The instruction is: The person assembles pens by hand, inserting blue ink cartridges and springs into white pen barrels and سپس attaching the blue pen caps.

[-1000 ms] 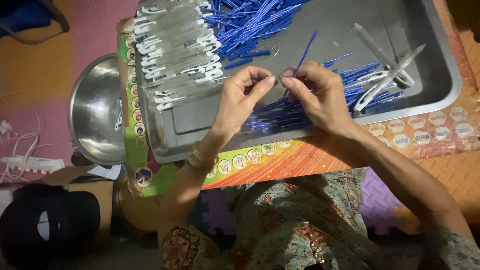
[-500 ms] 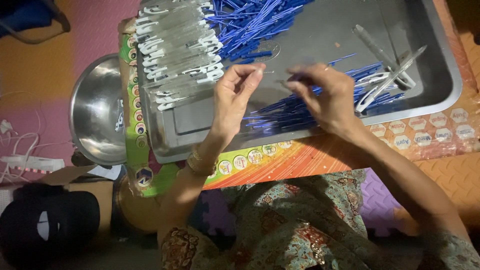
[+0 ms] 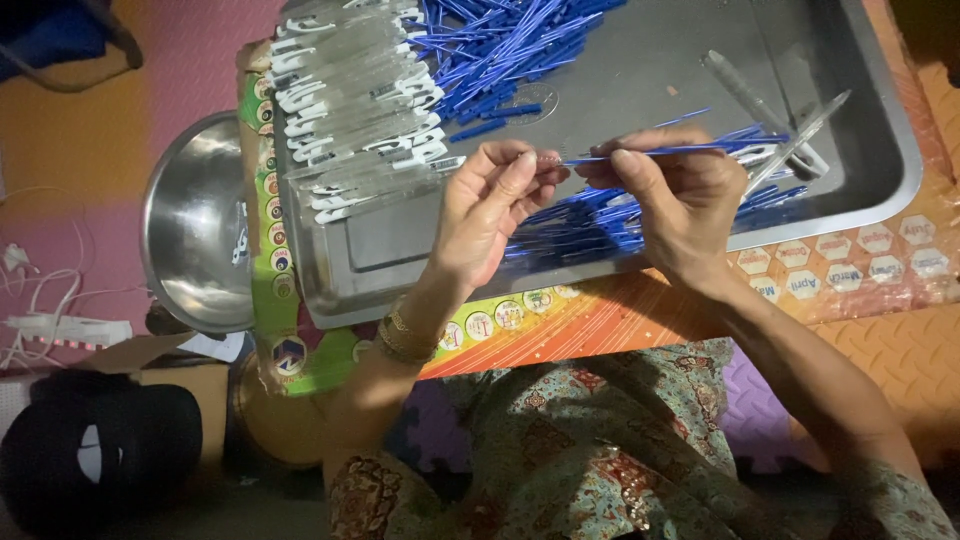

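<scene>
While both hands work above the steel tray (image 3: 880,190), the right hand (image 3: 680,200) pinches a thin blue pen refill (image 3: 650,153) between thumb and forefinger, holding it nearly level with its tip pointing toward the left hand (image 3: 495,205). The left grip is closed too, fingertips bunched around something small at the refill's tip; what it is I cannot tell, as the fingers hide it.

The refill looks very light, narrow and somewhat bendy, so it would likely bow or kink if squeezed hard or pushed from its far end. Taking hold near the working end, as the right hand does, seems the surest way to keep the tip steady. Its smooth plastic may slip in a loose pinch.

Below the hands a loose heap of blue refills (image 3: 590,225) lies in the tray, and a larger pile of them (image 3: 500,50) sits at the tray's far side. Clear pen barrels with white clips (image 3: 350,120) are stacked in rows along the tray's left part, and two clear barrels (image 3: 770,110) lie near the right edge. A round steel bowl (image 3: 195,225) rests beside the tray on the left. The tray sits on a colourful mat (image 3: 860,265).
</scene>
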